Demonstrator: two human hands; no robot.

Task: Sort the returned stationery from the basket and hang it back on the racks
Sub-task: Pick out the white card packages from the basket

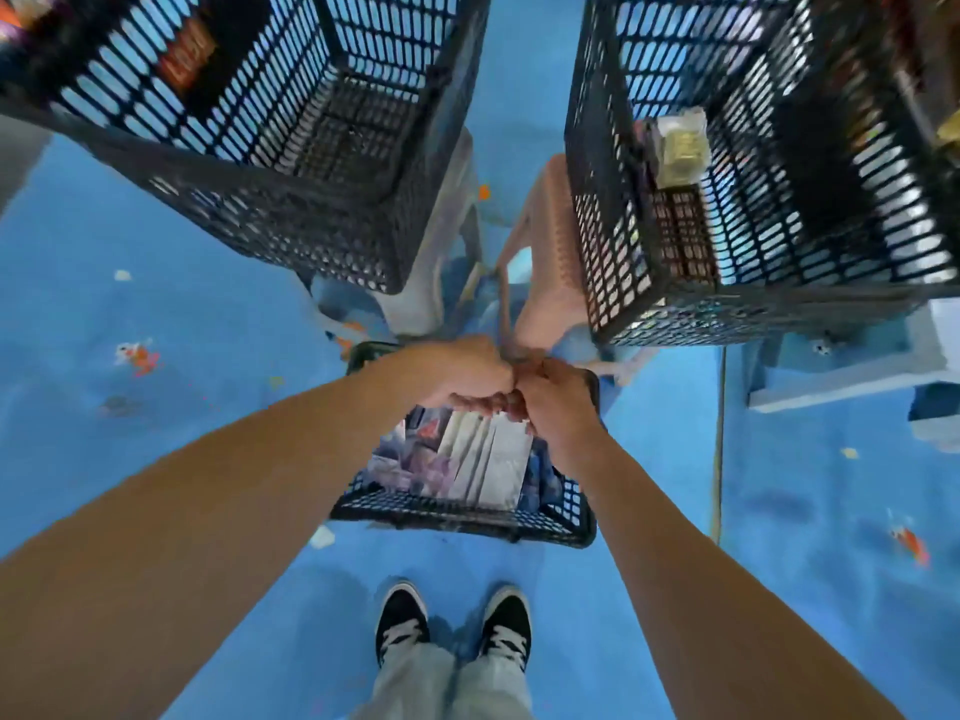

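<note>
Hovering over the black basket [457,517] of mixed packs [410,459], left hand [467,374] and right hand [553,407] grips both pinch silvery packets [488,459].

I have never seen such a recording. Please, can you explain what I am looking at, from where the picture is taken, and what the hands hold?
There is no machine here. A person wears a camera on the head, looking down, so you see their own arms and shoes. The left hand and right hand meet with curled fingers, apparently gripping the tops of the pale flat packs over a small black basket on the blue floor. Beyond, the left crate and right crate stand on plastic stools.
</note>
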